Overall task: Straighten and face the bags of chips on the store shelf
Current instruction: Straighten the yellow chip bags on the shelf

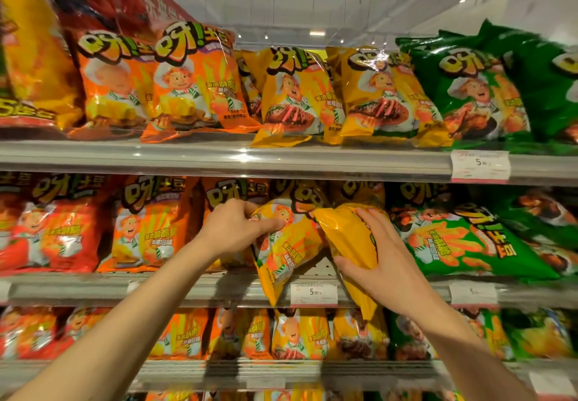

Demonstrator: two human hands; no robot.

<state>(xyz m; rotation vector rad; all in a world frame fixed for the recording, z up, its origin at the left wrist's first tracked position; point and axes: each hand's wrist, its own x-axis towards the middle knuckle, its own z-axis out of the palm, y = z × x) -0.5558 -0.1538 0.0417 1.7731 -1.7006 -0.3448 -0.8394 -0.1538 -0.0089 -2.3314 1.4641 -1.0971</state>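
Two yellow bags in my hands, middle shelf half done

My left hand (240,228) is closed on the top of a yellow chip bag (281,250) that leans and hangs over the edge of the middle shelf (187,288). My right hand (384,263) is wrapped around a second yellow bag (347,244), which shows its side and not its front. I judge these two are the work in hand. The orange bags (150,225) on the left stand quite well; the green bag (463,244) on the right lies tilted and is left to do.
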